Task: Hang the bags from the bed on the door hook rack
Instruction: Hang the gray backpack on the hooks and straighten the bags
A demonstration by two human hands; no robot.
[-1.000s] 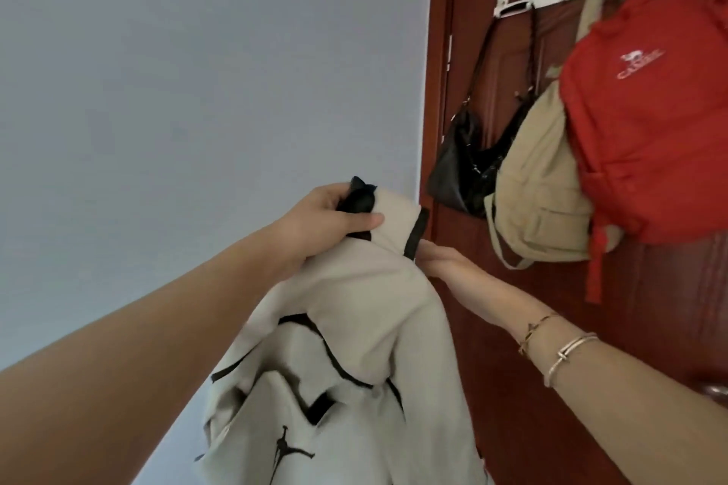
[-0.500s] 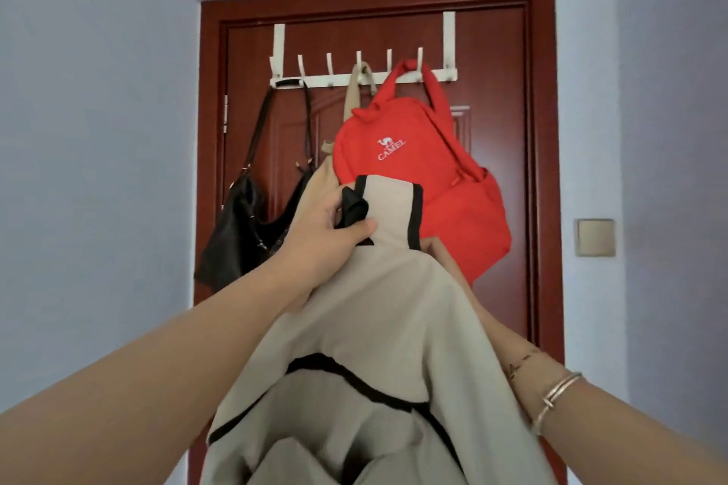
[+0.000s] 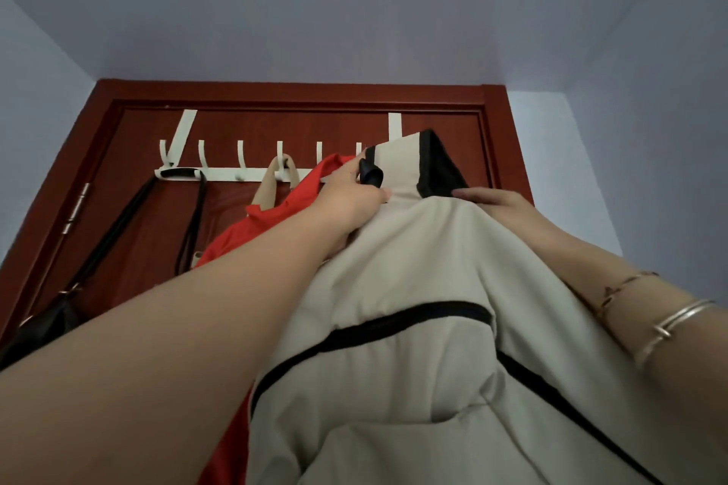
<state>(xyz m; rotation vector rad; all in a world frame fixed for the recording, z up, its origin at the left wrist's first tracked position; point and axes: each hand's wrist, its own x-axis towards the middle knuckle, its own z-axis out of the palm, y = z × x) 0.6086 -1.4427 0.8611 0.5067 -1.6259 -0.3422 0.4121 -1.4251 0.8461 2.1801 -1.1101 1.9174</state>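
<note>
A cream backpack with black zips and trim fills the lower middle, raised up against the door. My left hand grips its black top handle beside the collar, level with the white over-door hook rack. My right hand presses on the backpack's right shoulder near the black trim. The backpack's top hides the rack's right end. A red backpack hangs behind my left arm, a tan strap over a middle hook, and a black shoulder bag from the left hooks.
The dark red door and its frame stand straight ahead, hinges on the left. Several bare hooks stick up along the rack between the black bag's straps and the red backpack. Pale walls close in on both sides, ceiling above.
Both hands have lifted the cream backpack from chest height up to the rack's right end. The view has tilted up toward the top of the door and the ceiling.
</note>
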